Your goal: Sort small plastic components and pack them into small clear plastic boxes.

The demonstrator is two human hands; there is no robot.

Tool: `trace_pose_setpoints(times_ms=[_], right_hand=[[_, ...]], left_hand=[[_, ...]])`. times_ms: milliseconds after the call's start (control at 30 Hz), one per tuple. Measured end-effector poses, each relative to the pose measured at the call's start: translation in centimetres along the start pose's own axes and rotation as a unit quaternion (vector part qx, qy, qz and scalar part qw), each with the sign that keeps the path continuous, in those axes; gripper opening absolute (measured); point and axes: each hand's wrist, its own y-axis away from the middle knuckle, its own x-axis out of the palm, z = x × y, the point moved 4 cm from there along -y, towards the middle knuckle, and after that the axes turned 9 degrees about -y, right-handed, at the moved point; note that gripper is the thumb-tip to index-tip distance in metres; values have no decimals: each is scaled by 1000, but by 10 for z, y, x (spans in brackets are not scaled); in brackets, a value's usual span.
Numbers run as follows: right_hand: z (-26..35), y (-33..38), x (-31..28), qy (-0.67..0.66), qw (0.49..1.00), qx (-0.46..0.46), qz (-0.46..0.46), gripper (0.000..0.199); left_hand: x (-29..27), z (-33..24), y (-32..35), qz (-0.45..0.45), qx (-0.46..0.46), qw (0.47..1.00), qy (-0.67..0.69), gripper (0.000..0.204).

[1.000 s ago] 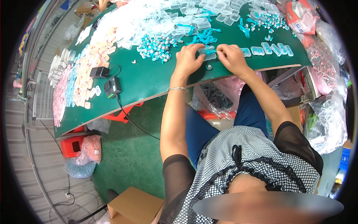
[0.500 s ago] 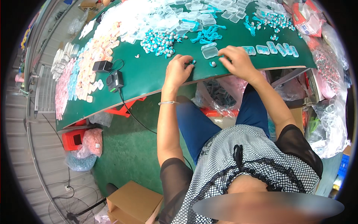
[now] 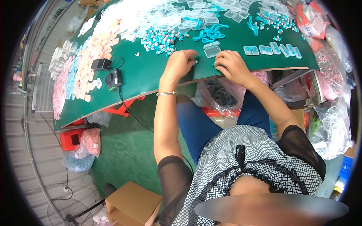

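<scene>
Left hand [image 3: 180, 64]: was curled on the green table [image 3: 151, 73], fingertips pinched narrow around a tiny teal-and-silver piece [image 3: 195, 61] right at the tips. Couldn't make out exactly what the piece was, too small.
Right hand [image 3: 232, 66]: also on the table, fingers bent down and close together, tips pressed near the table edge. Honestly couldn't tell if anything was under them.
Gap between hands: pretty small, the two sets of fingertips sat near each other but not touching.
Clear plastic case [image 3: 212, 49]: lay open just beyond both sets of fingertips, between the two hands and a bit further out on the table.
Pile of teal-and-silver bits [image 3: 160, 39]: sat past the left fingers, up and to the outer left of them.
Teal loops [image 3: 210, 33]: a tangle of them lay further out than the clear case, straight ahead of the fingers.
Row of filled cases [image 3: 272, 50]: lined up off to the right of the right fingers, well apart from them.
Black adapter [image 3: 114, 79]: sat way off to the left of the left hand, with a cord trailing off the table.
Pink and blue packets [image 3: 73, 75]: heaped even further left, nowhere near the fingers.
Bracelet [image 3: 166, 93]: thin silver one on the left wrist, just behind the hand.
</scene>
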Motion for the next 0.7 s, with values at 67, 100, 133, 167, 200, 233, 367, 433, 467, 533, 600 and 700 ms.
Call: trace_pose_setpoints(times_ms=[67, 100, 133, 167, 200, 233, 367, 433, 467, 533, 600, 700], right_hand=[[1, -1, 2, 15, 1000, 8, 17, 13], [1, -1, 3, 30, 999, 16, 34, 14], [2, -2, 3, 30, 999, 17, 33, 14], [2, -2, 2, 20, 999, 34, 28, 15], [1, -2, 1, 10, 998, 52, 24, 16], [-1, -2, 1, 10, 998, 52, 24, 16], [-16, -3, 0, -20, 996, 87, 8, 14], [-25, -8, -7, -4, 994, 98, -40, 12], [-33, -11, -8, 7, 992, 116, -56, 11], [-43, -20, -8, 17, 989, 133, -62, 10], [-44, -22, -4, 33, 989, 132, -59, 9], [-48, -26, 2, 57, 989, 123, -63, 9]], left_hand=[[3, 1, 1, -2, 26, 999, -18, 17], [5, 1, 3, -21, 23, 999, -25, 18], [5, -1, 4, -39, 20, 999, -31, 18], [8, -4, 4, -38, 20, 999, -31, 18], [12, -3, 5, -51, -52, 995, 65, 17], [16, -4, 5, -64, -124, 977, 161, 17], [31, -26, 1, -147, -169, 939, 260, 18], [41, -35, -2, -179, -171, 939, 238, 18], [44, -38, -4, -197, -169, 941, 218, 18], [48, -42, -9, -221, -166, 947, 164, 17], [51, -45, -11, -245, -162, 950, 108, 17], [57, -47, -14, -246, -165, 954, 46, 15]])
